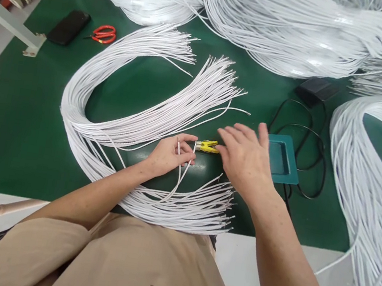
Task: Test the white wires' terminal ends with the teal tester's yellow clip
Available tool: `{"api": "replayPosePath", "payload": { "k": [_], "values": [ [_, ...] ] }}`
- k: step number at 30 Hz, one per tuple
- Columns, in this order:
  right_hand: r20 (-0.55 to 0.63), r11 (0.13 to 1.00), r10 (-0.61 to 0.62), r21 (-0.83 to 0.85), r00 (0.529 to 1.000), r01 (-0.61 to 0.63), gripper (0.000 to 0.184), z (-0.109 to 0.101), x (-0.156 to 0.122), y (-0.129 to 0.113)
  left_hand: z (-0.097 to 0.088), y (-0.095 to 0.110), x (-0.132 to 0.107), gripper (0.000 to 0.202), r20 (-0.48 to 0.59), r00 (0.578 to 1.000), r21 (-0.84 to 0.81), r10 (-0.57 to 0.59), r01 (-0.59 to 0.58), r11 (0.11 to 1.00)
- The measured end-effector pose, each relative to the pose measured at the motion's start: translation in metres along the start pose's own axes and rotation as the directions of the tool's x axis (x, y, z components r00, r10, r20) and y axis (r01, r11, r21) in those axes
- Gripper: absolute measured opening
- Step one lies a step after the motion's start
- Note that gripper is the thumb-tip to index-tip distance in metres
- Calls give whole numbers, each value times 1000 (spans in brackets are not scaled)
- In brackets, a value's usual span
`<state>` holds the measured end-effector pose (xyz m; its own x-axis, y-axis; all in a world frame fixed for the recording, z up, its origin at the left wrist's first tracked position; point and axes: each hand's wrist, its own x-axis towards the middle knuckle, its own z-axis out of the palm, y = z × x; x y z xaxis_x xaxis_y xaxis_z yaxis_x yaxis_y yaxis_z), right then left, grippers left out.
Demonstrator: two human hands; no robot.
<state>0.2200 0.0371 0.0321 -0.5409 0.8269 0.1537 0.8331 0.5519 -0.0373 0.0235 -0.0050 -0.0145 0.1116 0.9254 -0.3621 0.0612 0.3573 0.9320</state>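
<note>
My left hand (pixel 171 154) pinches two thin white wires (pixel 179 170) between its fingers, and one wire end meets a small yellow clip (pixel 208 146) lying on the green table. My right hand (pixel 247 156) hovers just right of the clip with fingers stretched out, fingertips close to it, holding nothing. A large curved bundle of white wires (pixel 108 115) loops around to the left. Its cut ends (pixel 198 207) fan out just below my hands.
A teal tray (pixel 282 174) and a black cable (pixel 315 148) with a black box (pixel 315 91) lie to the right. Red scissors (pixel 104 33) and a black case (pixel 69 26) sit far left. More white wire bundles (pixel 285 27) fill the back and the right side (pixel 366 200).
</note>
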Motion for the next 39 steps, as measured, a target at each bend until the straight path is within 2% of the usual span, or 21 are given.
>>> {"api": "replayPosePath", "payload": {
  "k": [3, 5, 8, 11, 14, 17, 19, 23, 27, 30, 33, 36, 39],
  "values": [
    [-109, 971, 221, -69, 969, -229, 45, 2, -8, 3, -1, 1, 1, 49, 20, 1000, -41, -24, 25, 999],
    [-119, 955, 272, -87, 955, -283, 49, 4, -10, 3, -3, 0, 2, 48, 33, 999, -63, -40, 42, 997],
    [-129, 963, 261, -40, 957, -268, 46, 6, -8, 0, -8, 1, 1, 48, 44, 998, -85, -42, 46, 995],
    [-149, 968, 215, 159, 965, -192, 37, 5, -1, -11, -14, 6, -3, 48, 55, 998, -122, -15, 21, 992],
    [-106, 891, 156, 445, 982, -93, 37, 3, 7, -26, -19, 14, -9, 48, 77, 997, -167, 30, -17, 986],
    [-10, 785, 114, 613, 993, -84, 37, 3, 13, -36, -23, 19, -13, 49, 93, 993, -178, 71, -54, 983],
    [51, 729, 100, 676, 994, -108, 35, 3, 16, -40, -24, 19, -15, 49, 110, 990, -174, 91, -71, 982],
    [91, 644, 140, 748, 986, -161, 14, 3, 18, -42, -26, 16, -15, 47, 127, 985, -155, 115, -95, 983],
    [83, 604, 169, 779, 982, -170, 11, 0, 15, -42, -25, 16, -16, 45, 112, 986, -118, 128, -114, 986],
    [117, 575, 233, 784, 965, -234, 11, -4, 16, -42, -23, 17, -19, 42, 66, 989, -49, 134, -131, 990],
    [133, 595, 254, 759, 958, -263, 19, -7, 19, -44, -21, 18, -21, 40, 26, 987, 33, 159, -160, 987],
    [145, 673, 136, 712, 980, -199, 16, -6, 21, -47, -20, 20, -22, 39, 13, 984, 85, 176, -176, 981],
    [79, 760, 54, 643, 995, -92, 17, -2, 19, -45, -19, 20, -22, 40, 24, 987, 106, 157, -159, 982]
  ]
}}
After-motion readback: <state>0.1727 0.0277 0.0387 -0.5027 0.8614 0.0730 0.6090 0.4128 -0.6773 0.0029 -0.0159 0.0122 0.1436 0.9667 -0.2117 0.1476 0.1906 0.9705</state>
